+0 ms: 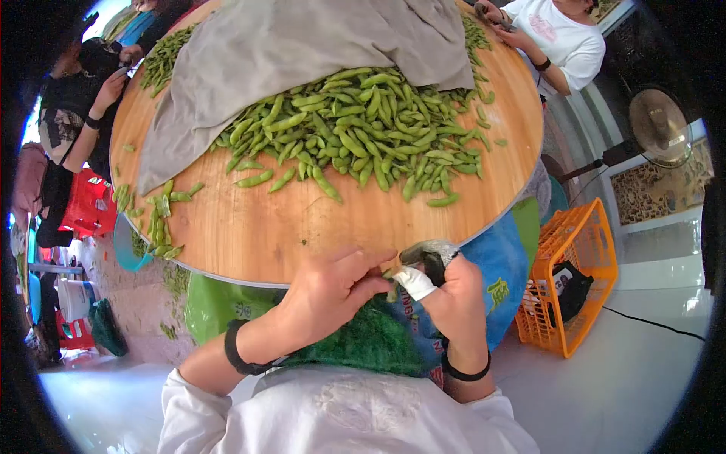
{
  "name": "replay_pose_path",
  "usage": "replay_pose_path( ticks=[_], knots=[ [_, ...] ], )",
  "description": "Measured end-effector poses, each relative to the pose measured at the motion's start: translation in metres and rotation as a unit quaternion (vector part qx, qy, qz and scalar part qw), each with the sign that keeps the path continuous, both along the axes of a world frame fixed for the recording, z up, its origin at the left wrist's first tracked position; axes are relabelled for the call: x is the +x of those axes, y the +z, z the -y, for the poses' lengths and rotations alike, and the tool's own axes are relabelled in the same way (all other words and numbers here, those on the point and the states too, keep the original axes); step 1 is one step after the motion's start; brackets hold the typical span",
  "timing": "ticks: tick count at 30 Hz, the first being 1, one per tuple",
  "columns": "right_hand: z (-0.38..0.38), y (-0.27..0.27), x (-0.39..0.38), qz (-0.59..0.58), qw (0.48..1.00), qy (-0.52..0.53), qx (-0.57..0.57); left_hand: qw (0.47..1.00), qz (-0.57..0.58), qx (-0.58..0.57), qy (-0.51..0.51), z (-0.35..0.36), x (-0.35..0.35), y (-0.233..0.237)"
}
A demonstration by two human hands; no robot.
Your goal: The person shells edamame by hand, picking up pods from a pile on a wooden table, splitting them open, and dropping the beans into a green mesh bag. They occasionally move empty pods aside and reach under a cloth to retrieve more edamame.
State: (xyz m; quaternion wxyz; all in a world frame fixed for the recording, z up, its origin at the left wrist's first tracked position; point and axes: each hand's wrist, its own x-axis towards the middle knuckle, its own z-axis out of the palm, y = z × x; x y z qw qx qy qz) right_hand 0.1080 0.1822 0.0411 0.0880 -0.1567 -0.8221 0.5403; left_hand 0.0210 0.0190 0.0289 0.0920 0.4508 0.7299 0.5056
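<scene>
A bean pod [391,273] sits between the person's two hands, just past the near edge of the table, and only a small bit of it shows. The left hand [333,291] pinches it, with the fingertips closed tight on it. The right hand [456,299] is wrapped shut around a small dark tool [427,257] that is right up against the pod, and one taped finger [414,283] sticks out beside it. The fingers are very close to the tool, so a slip could nip a fingertip. The pod is small and held only by its end, so it could pop out and drop into the bag [503,276] below, or onto the floor. On the round table [302,227] a big heap of pods [363,129] lies half under a gray cloth [302,45]. Some pods lie near the rim, and a bump could roll them off. An orange basket [575,272] stands well off to the right.
</scene>
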Motion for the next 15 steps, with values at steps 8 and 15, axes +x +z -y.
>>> replay_pose_path(
  ticks=[8,15],
  knots=[
    [-0.009,0.004,0.004,0.083,0.964,0.102,-0.231,0.997,0.059,0.041,-0.030,0.004,0.001,0.004],
    [-0.016,-0.010,0.003,0.129,0.872,0.100,-0.462,0.969,0.178,0.101,-0.139,0.002,-0.002,-0.008]
  ],
)
